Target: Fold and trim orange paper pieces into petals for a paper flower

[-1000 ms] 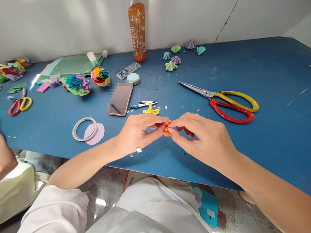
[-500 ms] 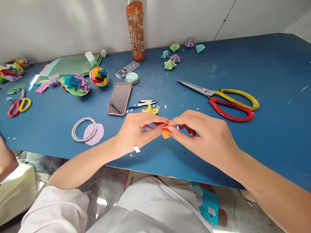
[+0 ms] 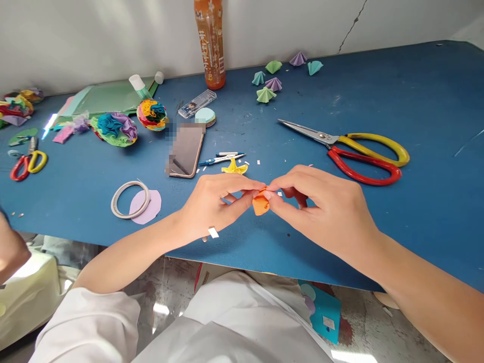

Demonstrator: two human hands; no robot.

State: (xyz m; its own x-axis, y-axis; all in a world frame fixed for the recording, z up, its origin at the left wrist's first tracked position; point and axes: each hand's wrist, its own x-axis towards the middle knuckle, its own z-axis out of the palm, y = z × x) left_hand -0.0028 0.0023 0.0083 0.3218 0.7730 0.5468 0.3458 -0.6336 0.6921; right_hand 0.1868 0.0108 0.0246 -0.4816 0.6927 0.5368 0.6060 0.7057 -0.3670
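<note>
A small piece of folded orange paper (image 3: 260, 205) is pinched between my two hands, above the front part of the blue table. My left hand (image 3: 217, 204) grips its left upper edge with thumb and forefinger. From the other side, my right hand (image 3: 321, 204) pinches the right upper edge, and its fingertips hide part of the folds. Just behind my left hand lies a folded yellow paper piece (image 3: 234, 167). A small white strip (image 3: 213, 232) clings to my left wrist.
Large scissors (image 3: 363, 151) lie to the right. A phone (image 3: 186, 151), pens (image 3: 222, 159), a tape roll (image 3: 113, 201) and a purple paper disc (image 3: 154, 207) are on the left. At the back stand a bottle (image 3: 210, 48) and pleated paper pieces (image 3: 266, 95). Someone's arm (image 3: 11, 247) shows far left.
The orange paper has turned slightly between my fingers, its lower part now showing more. My right hand has shifted a little to the right. The whole view has tilted slightly.
</note>
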